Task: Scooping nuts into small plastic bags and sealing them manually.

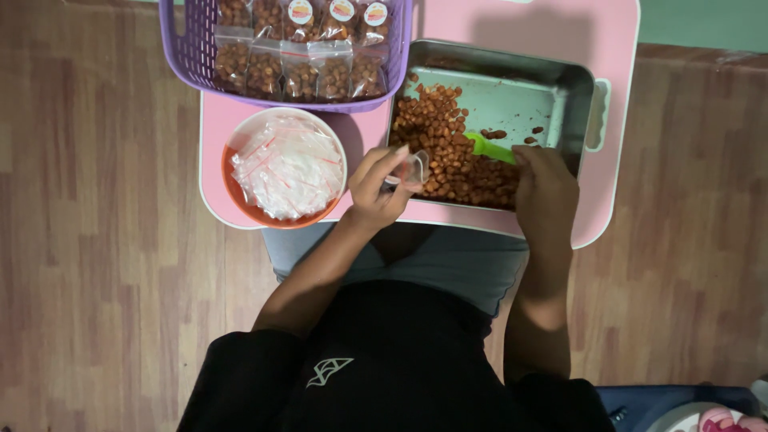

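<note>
A metal tray (578, 96) on a small pink table (608, 48) holds a heap of brown snack pieces (448, 152) along its near left side. My left hand (380, 188) holds a small clear plastic bag (412, 168) open at the tray's near left edge. My right hand (544, 192) grips a green scoop (490, 148), its blade resting in the brown pieces. The scoop's handle is hidden inside my fist.
An orange bowl (240, 200) of empty clear zip bags (288, 168) sits left of the tray. A purple basket (188, 56) at the back holds several filled, sealed bags (304, 72). Wooden floor surrounds the table. My lap is under the table's near edge.
</note>
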